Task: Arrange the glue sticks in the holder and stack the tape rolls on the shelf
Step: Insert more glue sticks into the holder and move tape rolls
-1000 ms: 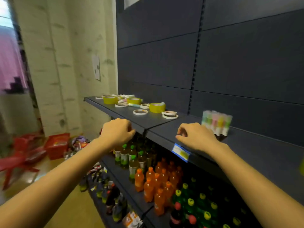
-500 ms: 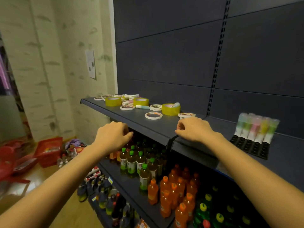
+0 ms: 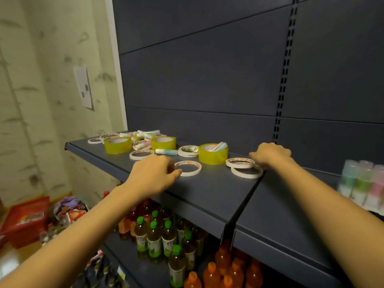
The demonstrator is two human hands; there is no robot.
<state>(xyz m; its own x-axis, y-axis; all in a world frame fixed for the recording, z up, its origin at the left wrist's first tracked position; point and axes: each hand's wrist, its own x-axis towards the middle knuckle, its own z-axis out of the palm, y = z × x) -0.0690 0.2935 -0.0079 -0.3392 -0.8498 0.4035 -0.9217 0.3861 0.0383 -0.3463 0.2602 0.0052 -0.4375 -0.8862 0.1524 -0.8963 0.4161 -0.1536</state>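
You are barely starting: your left hand and right hand are curling fingers at thin tape rolls on the shelf, grip unclear, while loose glue sticks are lying far left, and upright glue sticks are standing at right, presumably in the holder.

The left hand rests on the dark shelf, its curled fingers touching the left rim of a thin white tape ring. The right hand curls against two overlapping tape rings. A yellow tape roll stands just left of those fingertips. Neither grip is clear.
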